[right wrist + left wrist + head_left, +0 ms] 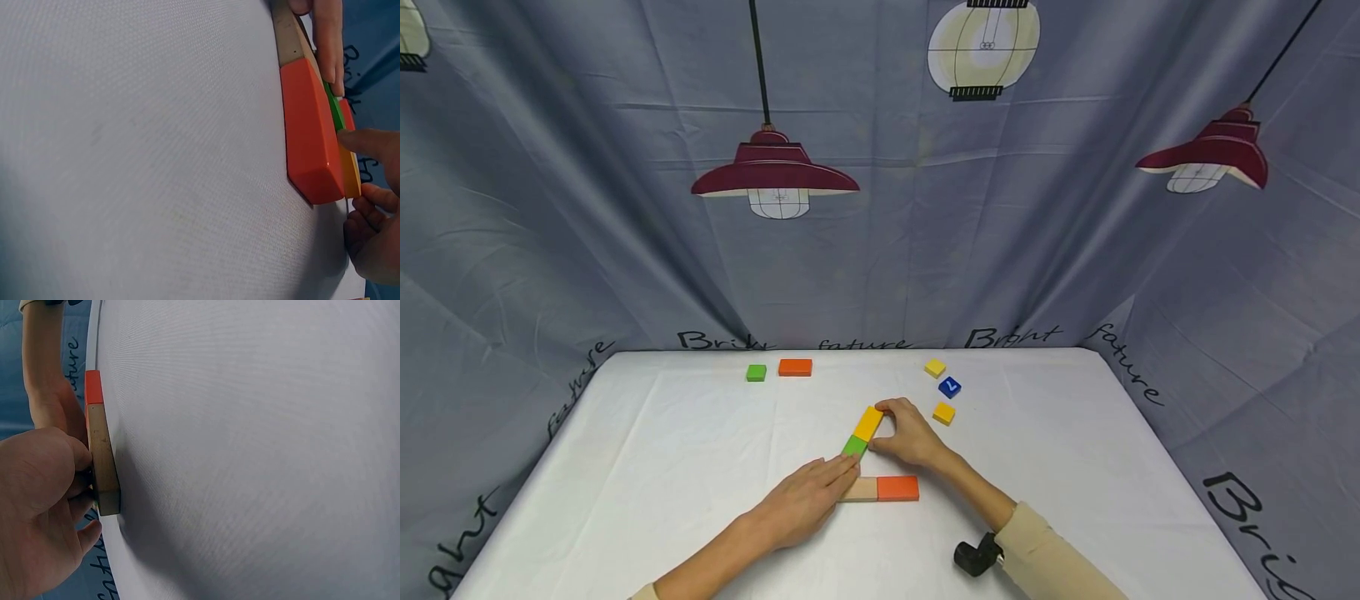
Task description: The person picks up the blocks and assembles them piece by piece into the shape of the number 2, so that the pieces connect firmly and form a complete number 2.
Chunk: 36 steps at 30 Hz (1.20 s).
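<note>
My right hand [912, 435] pinches a yellow block [868, 423] between thumb and fingers; in the right wrist view the thumb lies near where this block [350, 172] meets a green block [335, 106]. These two blocks form a slanted line, end to end. My left hand [805, 500] lays its extended fingers at the near end of the green block [854, 447]. Just below, a plain wooden block [860, 490] sits end to end with a red-orange block [898, 488]. The left hand partly covers the wooden block, whose side [103, 450] shows in the left wrist view.
At the back left lie a small green block [756, 372] and an orange block [795, 367]. Right of centre are two small yellow blocks [943, 413] and a blue one [950, 387] with a white mark. A white cloth covers the table [647, 450]; a printed grey curtain [880, 267] hangs around it.
</note>
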{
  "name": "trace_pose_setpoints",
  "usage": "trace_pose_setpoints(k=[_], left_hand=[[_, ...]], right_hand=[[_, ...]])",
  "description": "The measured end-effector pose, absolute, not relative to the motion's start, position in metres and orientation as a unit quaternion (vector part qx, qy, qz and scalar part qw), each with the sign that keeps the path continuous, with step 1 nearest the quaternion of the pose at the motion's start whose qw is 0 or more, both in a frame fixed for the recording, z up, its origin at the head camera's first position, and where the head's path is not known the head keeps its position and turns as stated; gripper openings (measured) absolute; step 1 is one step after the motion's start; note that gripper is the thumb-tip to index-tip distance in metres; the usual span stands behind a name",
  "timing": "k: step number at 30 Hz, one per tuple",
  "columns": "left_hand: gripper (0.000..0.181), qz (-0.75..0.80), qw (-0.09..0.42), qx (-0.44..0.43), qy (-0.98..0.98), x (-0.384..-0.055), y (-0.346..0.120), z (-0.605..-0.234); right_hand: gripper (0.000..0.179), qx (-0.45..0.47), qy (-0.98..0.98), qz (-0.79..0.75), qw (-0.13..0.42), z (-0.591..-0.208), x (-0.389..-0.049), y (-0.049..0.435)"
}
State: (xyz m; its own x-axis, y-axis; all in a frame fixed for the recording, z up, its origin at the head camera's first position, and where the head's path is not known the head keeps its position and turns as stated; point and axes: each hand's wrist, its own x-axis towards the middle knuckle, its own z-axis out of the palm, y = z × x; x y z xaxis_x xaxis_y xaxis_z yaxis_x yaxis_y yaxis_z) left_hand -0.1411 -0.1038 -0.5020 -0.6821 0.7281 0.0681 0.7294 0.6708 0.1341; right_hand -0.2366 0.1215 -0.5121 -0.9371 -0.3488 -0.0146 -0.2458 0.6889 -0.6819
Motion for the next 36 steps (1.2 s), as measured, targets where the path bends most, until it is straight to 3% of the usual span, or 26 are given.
trace_pose_setpoints(k=[10, 24, 36], left_hand=[[0.05, -0.07, 0.004, -0.4, -0.914, -0.141, -0.105, -0.501], [0.049, -0.078, 0.0, -0.4, -0.913, -0.142, -0.105, -0.501], [0.05, -0.091, 0.022, -0.415, -0.905, -0.142, -0.106, -0.502]], right_hand=[[0.059, -0.17, 0.904, -0.387, 0.061, -0.509, -0.234, 0.126], [0.032, -0.149, 0.882, -0.448, -0.012, -0.508, -0.237, 0.147], [0.037, -0.136, 0.896, -0.419, -0.049, -0.501, -0.239, 0.177]])
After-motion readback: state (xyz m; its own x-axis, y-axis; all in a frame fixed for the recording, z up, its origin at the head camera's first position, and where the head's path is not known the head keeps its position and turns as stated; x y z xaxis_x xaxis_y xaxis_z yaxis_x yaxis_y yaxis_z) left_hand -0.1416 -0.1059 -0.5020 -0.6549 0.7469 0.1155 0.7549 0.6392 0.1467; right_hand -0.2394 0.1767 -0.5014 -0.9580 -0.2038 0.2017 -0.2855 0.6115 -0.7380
